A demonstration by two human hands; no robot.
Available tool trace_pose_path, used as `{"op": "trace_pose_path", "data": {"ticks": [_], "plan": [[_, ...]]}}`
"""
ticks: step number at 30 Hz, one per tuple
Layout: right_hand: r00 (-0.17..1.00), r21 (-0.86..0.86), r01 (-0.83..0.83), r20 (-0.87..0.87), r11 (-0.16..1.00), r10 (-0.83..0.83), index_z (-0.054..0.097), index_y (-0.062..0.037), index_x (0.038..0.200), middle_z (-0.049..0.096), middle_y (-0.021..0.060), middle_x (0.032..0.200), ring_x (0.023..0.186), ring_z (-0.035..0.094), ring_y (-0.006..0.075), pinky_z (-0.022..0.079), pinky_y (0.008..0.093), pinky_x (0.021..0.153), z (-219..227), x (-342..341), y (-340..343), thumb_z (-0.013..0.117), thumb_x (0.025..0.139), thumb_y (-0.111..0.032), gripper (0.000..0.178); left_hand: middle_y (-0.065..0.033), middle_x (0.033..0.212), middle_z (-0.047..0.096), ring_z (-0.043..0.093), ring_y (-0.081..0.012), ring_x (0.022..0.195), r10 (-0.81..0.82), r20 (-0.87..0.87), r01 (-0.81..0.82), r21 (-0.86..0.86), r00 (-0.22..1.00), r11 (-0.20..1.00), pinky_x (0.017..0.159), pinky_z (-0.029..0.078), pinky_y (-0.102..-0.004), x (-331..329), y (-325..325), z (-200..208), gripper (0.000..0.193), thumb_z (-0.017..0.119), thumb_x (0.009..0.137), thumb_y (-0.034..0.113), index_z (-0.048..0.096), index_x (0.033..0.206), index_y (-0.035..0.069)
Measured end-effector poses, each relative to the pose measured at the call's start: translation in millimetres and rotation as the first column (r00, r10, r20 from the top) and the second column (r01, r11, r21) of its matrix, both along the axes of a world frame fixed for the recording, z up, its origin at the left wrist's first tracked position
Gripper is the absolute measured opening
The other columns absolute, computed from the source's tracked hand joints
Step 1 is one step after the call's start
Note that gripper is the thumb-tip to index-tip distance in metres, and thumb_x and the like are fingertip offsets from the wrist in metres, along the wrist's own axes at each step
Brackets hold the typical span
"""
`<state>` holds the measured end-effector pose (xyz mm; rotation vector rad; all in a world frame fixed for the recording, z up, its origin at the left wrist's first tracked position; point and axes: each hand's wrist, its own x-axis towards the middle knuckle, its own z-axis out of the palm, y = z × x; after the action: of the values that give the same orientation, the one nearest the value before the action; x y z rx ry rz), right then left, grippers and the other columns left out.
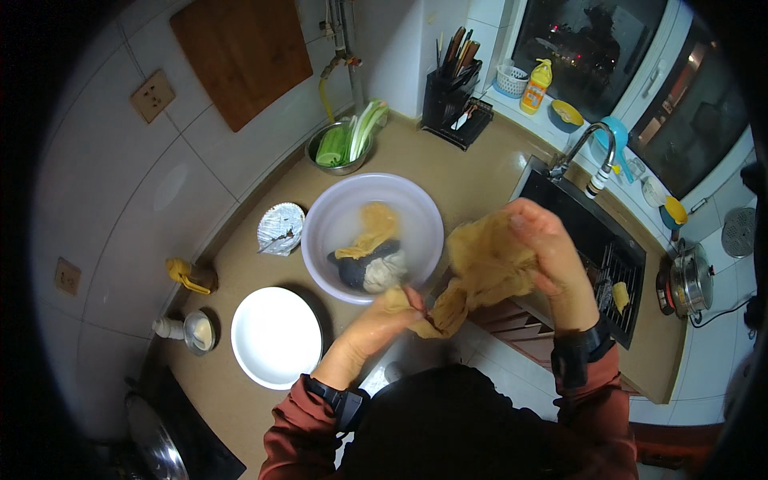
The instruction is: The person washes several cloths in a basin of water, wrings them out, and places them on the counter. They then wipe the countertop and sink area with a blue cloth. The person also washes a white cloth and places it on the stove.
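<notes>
Both my hands hold a crumpled, thin yellow-tan cloth (492, 260) stretched between them, beside the basin's right rim and in front of the counter edge. My right hand (548, 248) is closed on its upper right part, raised higher. Lower down, my left hand (382, 322) pinches its other end near the basin's front rim. The pale lilac basin (428, 200) contains cloudy water. In it lie another yellow-tan cloth (376, 228), a dark grey cloth (352, 270) and a whitish cloth (386, 272), bunched together.
A white bowl (276, 338) and a foil-covered dish (282, 224) stand left of the basin. Behind it is a metal bowl of green vegetables (334, 148). A knife block (448, 92) fills the back corner. To the right lies the dark sink (552, 196) with its faucet (596, 148).
</notes>
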<state>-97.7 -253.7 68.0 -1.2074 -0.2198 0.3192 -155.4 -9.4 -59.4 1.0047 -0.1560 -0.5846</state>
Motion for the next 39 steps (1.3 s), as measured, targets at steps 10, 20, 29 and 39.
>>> {"op": "trace_pose_path", "data": {"ticks": [10,20,29,39], "plan": [[0.969,-0.462,-0.156,0.098,0.873,0.225,0.058,-0.0029,0.096,0.057,-0.0015,0.083,0.077,0.052,0.0041,0.044,0.0198,0.068,-8.6,-61.0,-9.3,0.053,0.091,-0.013,0.013,-0.0057,0.119,0.054,0.051,-0.0116,0.108,0.144,0.273,-0.165,0.055,0.951,0.985,0.090,0.042,-0.0269,-48.7,-85.4,39.5,0.049,0.063,0.086,0.013,0.043,0.129,0.004],[0.989,-0.029,-0.063,0.134,0.998,0.066,0.057,-0.0036,0.089,0.056,-0.0022,0.079,0.075,0.050,0.0044,0.040,0.0191,0.068,-12.1,-64.4,-152.7,0.054,0.090,-0.020,0.017,-0.0028,0.081,0.061,0.054,-0.0089,0.069,0.085,0.284,-0.279,0.764,0.955,0.581,0.063,0.046,-0.0252,-76.3,-132.2,24.1,0.031,0.062,0.079,0.013,0.058,0.107,0.001],[0.902,-0.562,0.083,0.394,0.823,0.178,0.059,-0.0028,0.080,0.053,-0.0032,0.077,0.073,0.046,0.0041,0.040,0.0203,0.067,-1.0,-83.8,-226.1,0.058,0.087,-0.014,0.013,0.0062,0.075,0.053,0.048,-0.0021,0.070,0.260,0.412,-0.455,0.498,0.873,0.738,0.063,0.041,-0.0182,-102.3,-100.4,109.9,0.012,0.064,0.087,0.019,0.059,0.085,0.008],[0.957,-0.338,0.108,0.291,0.935,-0.005,0.057,-0.0035,0.091,0.055,-0.0027,0.081,0.074,0.050,0.0039,0.042,0.0195,0.068,-8.8,-114.2,-216.8,0.053,0.091,-0.013,0.010,0.0092,0.070,0.044,0.036,-0.0027,0.063,0.370,0.676,-0.730,0.375,0.637,0.571,0.054,0.029,-0.0194,-81.0,-90.2,111.4,0.029,0.049,0.096,0.030,0.054,0.077,0.009]]}}
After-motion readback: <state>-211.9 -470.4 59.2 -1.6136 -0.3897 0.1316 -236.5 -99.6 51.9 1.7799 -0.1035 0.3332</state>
